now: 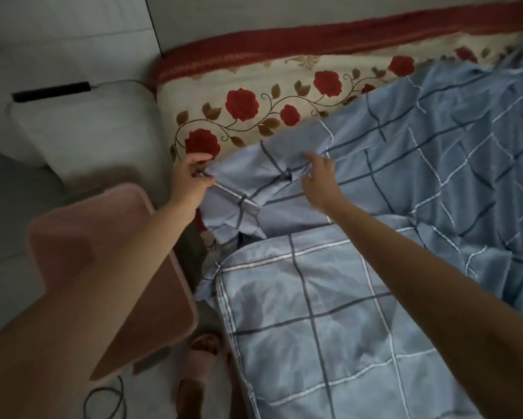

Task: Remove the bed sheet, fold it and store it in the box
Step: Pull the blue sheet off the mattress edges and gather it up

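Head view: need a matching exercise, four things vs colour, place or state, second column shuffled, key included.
1. bed sheet
2. floral blanket
3. cable
4. left hand

A. on the floor, lower left
B. pinches the sheet's edge
C. blue with a checked pattern
D. cream with red roses

Pairs: 1-C, 2-D, 3-A, 4-B

Pink bench (103, 261) crowds the bed's left edge, narrow gap between. White box (82, 131) blocks far-left corner. Floral mattress (254, 83) strip open beyond sheet (420, 164).
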Demonstrator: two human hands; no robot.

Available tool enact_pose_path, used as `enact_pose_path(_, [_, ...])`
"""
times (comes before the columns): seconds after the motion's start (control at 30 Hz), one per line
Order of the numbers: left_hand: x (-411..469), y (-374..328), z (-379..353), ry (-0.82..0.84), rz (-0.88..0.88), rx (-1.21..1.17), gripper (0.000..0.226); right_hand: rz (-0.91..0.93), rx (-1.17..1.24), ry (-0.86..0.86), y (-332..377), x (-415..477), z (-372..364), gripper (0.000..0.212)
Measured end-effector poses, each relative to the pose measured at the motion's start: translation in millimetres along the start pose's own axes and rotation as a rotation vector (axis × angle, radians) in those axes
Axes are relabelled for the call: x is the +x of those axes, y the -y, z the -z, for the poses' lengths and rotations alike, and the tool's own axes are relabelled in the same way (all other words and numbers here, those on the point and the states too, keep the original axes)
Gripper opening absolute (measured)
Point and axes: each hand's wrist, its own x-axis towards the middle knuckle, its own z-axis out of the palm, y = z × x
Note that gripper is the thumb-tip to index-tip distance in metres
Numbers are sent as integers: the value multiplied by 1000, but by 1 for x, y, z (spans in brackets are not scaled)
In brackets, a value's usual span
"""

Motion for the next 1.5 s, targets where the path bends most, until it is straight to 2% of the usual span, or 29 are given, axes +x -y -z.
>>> enact_pose_path(0.07, [13, 8, 15, -36, 31, 58, 43, 38, -66, -53, 10, 19, 5, 48])
enact_pose_path(0.13, [16, 18, 18, -1, 28, 127, 39, 88, -150, -80, 18, 39, 9, 52])
enact_pose_path(0.23, [16, 28, 18, 8, 18, 146, 32, 139, -266, -1, 30, 71, 6, 54])
enact_pose_path(0.3, [7, 24, 19, -6, 78, 88, 33, 173, -331, 69, 39, 88, 1, 56])
enact_pose_path(0.33, [0, 23, 19, 20, 138, 50, 34, 193, -380, 120, 43, 94, -2, 56])
enact_pose_path(0.4, [-23, 26, 19, 185, 296, -61, 31, 180, -416, 212, 46, 102, -12, 53])
enact_pose_path(0.47, [-48, 40, 21, 336, 366, -94, 22, 137, -363, 196, 48, 108, -18, 39])
enact_pose_path(0.5, [-56, 48, 23, 349, 325, -61, 18, 138, -334, 136, 50, 110, -19, 30])
enact_pose_path(0.57, [-58, 63, 29, 238, 137, 93, 10, 163, -259, -39, 51, 112, -17, 25])
enact_pose_path(0.63, [-47, 75, 36, 77, 0, 202, 21, 190, -187, -149, 53, 117, -11, 28])
enact_pose_path(0.7, [-38, 80, 38, 3, -62, 220, 32, 197, -191, -173, 50, 120, -10, 29])
enact_pose_path(0.77, [-32, 84, 37, -10, -85, 221, 33, 157, -211, -167, 42, 126, -10, 29])
enact_pose_path(0.83, [-27, 86, 37, -90, -24, 192, 29, 81, -190, -130, 40, 129, -16, 28])
enact_pose_path(0.9, [-28, 88, 35, -107, 142, 169, 20, 35, -113, -83, 40, 128, -23, 28])
enact_pose_path(1.0, [-42, 100, 36, 197, 354, -41, 23, 215, 27, -57, 38, 104, -29, 46])
enact_pose_path(1.07, [-52, 113, 40, 212, 303, -32, 45, 396, -39, -86, 27, 73, -27, 51])
enact_pose_path(1.1, [-55, 116, 42, 141, 251, 35, 45, 437, -71, -98, 18, 55, -23, 49])
enact_pose_path(1.17, [-58, 117, 44, -42, 176, 185, 31, 433, -158, -111, -4, 17, -14, 47])
enact_pose_path(1.23, [-60, 110, 46, -180, 144, 239, 22, 374, -296, -97, -28, -14, -5, 55])
enact_pose_path(1.3, [-64, 96, 43, -321, 155, 270, 24, 236, -399, -71, -50, -39, 10, 61])
enact_pose_path(1.37, [-71, 83, 37, -460, 88, 457, 31, 52, -401, -88, -68, -60, 27, 61])
enact_pose_path(1.4, [-75, 77, 34, -465, -17, 567, 35, -36, -396, -99, -77, -65, 33, 61])
enact_pose_path(1.43, [-80, 71, 28, -399, -153, 650, 37, -115, -400, -101, -85, -68, 39, 61])
enact_pose_path(1.5, [-91, 65, 8, -119, -414, 809, 39, -208, -428, -81, -100, -68, 50, 57])
